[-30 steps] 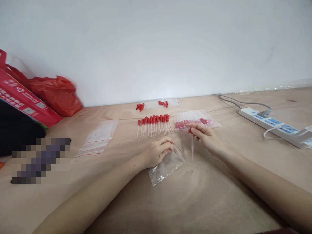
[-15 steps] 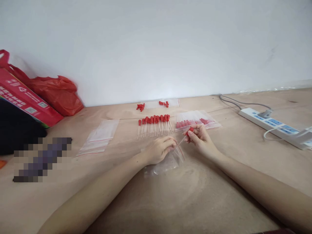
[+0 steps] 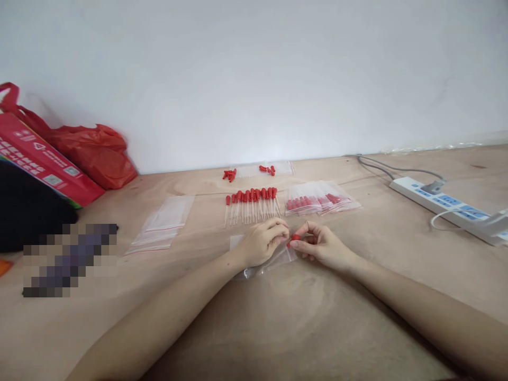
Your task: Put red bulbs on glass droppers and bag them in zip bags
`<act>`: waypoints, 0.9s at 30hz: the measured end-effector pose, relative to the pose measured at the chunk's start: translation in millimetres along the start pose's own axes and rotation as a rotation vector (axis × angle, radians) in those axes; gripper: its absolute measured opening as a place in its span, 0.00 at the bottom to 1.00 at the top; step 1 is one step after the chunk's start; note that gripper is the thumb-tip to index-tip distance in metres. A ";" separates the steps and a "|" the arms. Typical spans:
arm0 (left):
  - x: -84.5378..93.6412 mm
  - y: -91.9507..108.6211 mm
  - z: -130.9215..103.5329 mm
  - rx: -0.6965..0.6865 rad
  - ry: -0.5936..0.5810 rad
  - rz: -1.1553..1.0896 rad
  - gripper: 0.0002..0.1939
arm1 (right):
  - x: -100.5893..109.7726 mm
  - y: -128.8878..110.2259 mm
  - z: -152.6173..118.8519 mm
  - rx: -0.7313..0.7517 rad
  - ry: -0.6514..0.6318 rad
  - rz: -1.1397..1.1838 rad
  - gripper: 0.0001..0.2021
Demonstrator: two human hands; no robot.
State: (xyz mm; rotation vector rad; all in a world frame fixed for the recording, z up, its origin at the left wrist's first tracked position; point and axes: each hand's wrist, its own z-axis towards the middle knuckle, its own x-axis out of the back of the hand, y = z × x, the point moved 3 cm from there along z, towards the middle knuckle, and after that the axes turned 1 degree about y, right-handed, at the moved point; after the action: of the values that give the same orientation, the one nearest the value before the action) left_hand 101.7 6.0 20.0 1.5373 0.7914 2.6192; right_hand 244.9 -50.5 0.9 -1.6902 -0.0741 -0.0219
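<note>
My left hand (image 3: 264, 241) is closed on the edge of a clear zip bag (image 3: 278, 260), which lies low over the table beneath it. My right hand (image 3: 323, 246) pinches a dropper by its red rubber bulb (image 3: 295, 238) at the bag's mouth. The dropper's thin tube is hidden by the bag and fingers, so how far it reaches inside I cannot tell. Beyond my hands is a row of several red-bulbed droppers (image 3: 251, 203), bulbs pointing away. Filled zip bags with red bulbs showing (image 3: 319, 198) overlap to its right.
Flat zip bags (image 3: 162, 225) lie to the left. Loose red bulbs (image 3: 229, 174) and another bag (image 3: 282, 168) are near the wall. A white power strip (image 3: 444, 203) with cables is at right. Red bags (image 3: 93, 156) and a black item (image 3: 29, 211) stand at far left.
My right hand has come left and nearer to me, bringing the dropper from beside the bag to its mouth. My left hand stays on the bag with little movement.
</note>
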 end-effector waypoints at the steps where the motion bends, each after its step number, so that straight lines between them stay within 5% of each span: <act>1: 0.5 0.6 0.0 0.003 -0.004 0.004 0.09 | 0.1 0.2 -0.5 -0.024 -0.008 -0.050 0.17; 4: 10.9 2.3 -4.8 0.016 -0.059 0.003 0.07 | 4.2 2.0 1.5 -0.050 -0.022 -0.127 0.17; 11: 50.4 -3.1 -59.4 0.032 -0.365 0.056 0.29 | 18.0 7.0 7.4 0.058 -0.174 -0.336 0.11; 15: 46.9 -9.6 -79.5 0.095 -0.421 0.106 0.30 | 18.1 5.4 6.7 0.102 -0.160 -0.395 0.10; 23: 39.6 -12.3 -78.9 0.120 -0.419 0.140 0.34 | 0.8 7.3 5.6 0.201 -0.067 -0.421 0.10; 27: 40.0 -12.4 -80.0 0.111 -0.414 0.145 0.34 | -6.1 -4.2 1.0 0.334 -0.143 -0.541 0.15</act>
State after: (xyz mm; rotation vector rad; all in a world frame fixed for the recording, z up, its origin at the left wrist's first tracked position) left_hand 12.5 -6.7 16.0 2.1410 0.8216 2.2448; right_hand 238.6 -49.3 4.7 -1.2950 -0.6079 -0.2790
